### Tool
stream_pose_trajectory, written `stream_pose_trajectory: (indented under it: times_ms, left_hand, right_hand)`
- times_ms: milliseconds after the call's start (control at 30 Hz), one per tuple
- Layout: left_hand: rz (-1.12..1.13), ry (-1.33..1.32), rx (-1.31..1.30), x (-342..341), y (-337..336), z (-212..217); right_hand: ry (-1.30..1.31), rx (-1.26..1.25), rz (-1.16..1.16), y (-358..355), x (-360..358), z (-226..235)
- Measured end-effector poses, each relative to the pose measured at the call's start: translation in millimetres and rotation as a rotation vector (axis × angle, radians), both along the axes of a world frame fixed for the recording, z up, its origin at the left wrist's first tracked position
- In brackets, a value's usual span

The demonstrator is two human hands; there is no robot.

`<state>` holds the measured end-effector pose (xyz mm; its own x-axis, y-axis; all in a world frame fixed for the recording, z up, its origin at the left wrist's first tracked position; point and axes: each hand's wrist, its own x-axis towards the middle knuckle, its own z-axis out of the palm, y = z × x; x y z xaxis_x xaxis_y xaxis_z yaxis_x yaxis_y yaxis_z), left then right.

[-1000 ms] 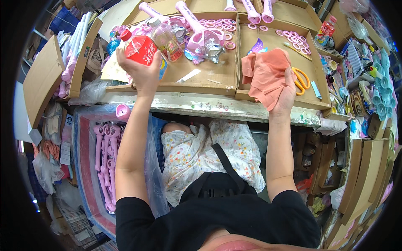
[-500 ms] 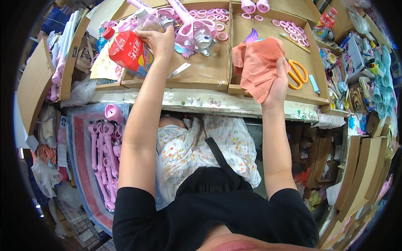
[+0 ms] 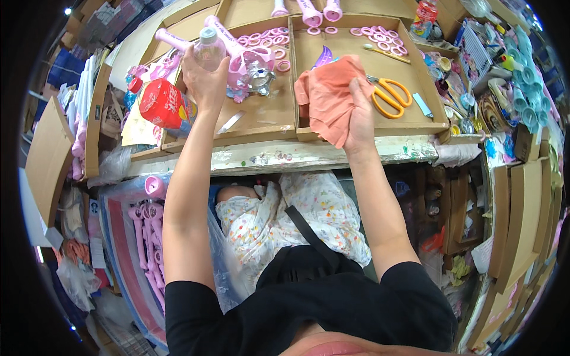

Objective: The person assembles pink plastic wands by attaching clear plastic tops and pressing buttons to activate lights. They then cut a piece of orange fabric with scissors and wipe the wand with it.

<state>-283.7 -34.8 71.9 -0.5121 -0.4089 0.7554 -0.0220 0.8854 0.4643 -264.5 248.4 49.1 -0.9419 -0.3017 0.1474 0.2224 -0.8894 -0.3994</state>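
My left hand (image 3: 205, 83) is closed around a small clear bottle (image 3: 208, 44) with a pale cap, which stands upright among the pink pieces. To its left a bottle with a red label and red cap (image 3: 159, 102) leans over some paper. In my right hand (image 3: 360, 115) is a crumpled orange cloth (image 3: 328, 98), held over the front of the right-hand cardboard tray (image 3: 415, 126). Beside the cloth lie orange-handled scissors (image 3: 389, 99). Just right of my left hand is a pink wand-like toy (image 3: 237, 64) with a shiny silver piece (image 3: 260, 80).
Pink rings (image 3: 383, 38) lie scattered in both tray sections. A brush (image 3: 386, 54) and a light-blue cutter (image 3: 423, 105) rest at the right. Pink handles (image 3: 155, 237) fill a plastic-lined box below the bench on the left. Teal cups (image 3: 527, 89) crowd the right side.
My left hand has come away from beside the red-labelled bottle and now wraps the clear bottle. The right hand still holds the cloth. The whole view has shifted slightly.
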Motion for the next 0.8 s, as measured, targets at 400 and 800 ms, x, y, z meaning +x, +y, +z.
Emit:
stream_pose_trajectory:
  times_ms: [400, 800]
  left_hand:
    - [-0.456, -0.189, -0.635, 38.6, 103.7, 35.9]
    - [-0.439, -0.21, -0.778, 37.5, 104.2, 53.9]
  right_hand:
    - [0.09, -0.001, -0.009, -0.6, 1.8, 3.7]
    - [-0.009, 0.194, -0.031, -2.8, 1.9, 7.8]
